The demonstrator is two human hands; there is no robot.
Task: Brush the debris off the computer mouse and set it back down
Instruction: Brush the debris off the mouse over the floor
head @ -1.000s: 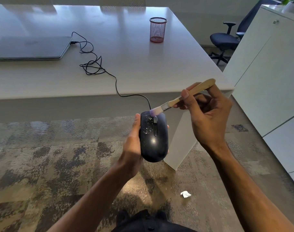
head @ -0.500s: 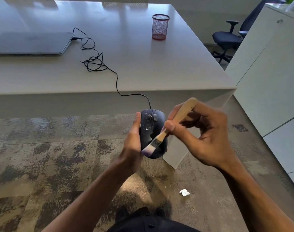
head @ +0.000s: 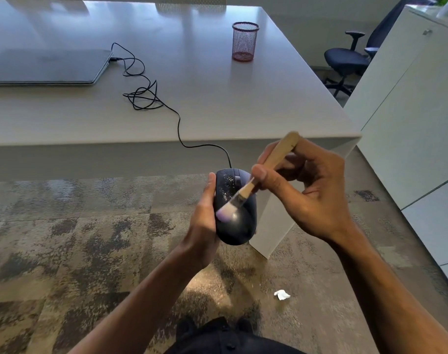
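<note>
**Mouse held off the tabletop, brush on its back**

A crumpled white scrap [head: 281, 294] is lying on the patterned carpet [head: 64, 251] nearest the person. Above it, the left hand [head: 202, 226] is gripping the black mouse [head: 239, 226] in the air, short of the tabletop [head: 217, 98] edge. The right hand [head: 312, 195] is pinching a wooden brush [head: 256, 182], its bristles touching the speckled shell. The cable [head: 178, 118] is trailing back to a closed laptop [head: 46, 67]. Farther off are standing a mesh cup [head: 245, 41] and an office chair [head: 348, 60].
</note>
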